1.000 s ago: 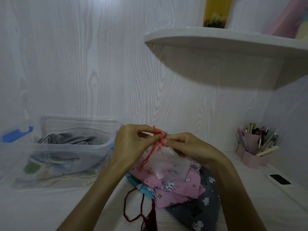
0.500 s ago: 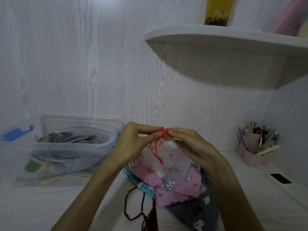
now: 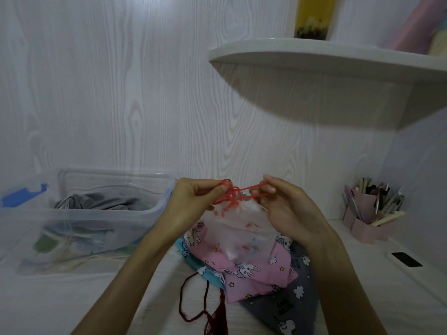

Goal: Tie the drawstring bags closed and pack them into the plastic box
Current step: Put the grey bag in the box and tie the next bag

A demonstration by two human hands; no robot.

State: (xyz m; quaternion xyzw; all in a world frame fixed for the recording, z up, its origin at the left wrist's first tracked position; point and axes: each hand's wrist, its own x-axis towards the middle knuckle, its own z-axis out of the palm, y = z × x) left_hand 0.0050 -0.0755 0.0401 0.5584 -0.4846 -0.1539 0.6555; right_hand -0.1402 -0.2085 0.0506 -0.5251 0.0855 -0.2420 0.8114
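Observation:
A sheer white drawstring bag (image 3: 238,229) hangs in the air between my hands, gathered at its neck by a red drawstring (image 3: 235,194). My left hand (image 3: 193,201) pinches one red loop at the knot. My right hand (image 3: 285,206) pinches the other loop, drawn out to the right. Below lie a pink unicorn bag (image 3: 254,274), a blue bag (image 3: 208,272) and a grey unicorn bag (image 3: 290,308). The clear plastic box (image 3: 154,211) stands at the left and holds a grey bag (image 3: 101,204) on top of others.
A dark red cord with a tassel (image 3: 215,317) lies at the front of the white table. A pink pen holder (image 3: 367,213) stands at the right, a black phone (image 3: 406,259) near it. A white shelf (image 3: 314,59) juts out overhead. A blue lid clip (image 3: 23,194) shows at far left.
My hands have moved apart, drawing the red loops outward on each side of the knot. The bag has risen slightly with them.

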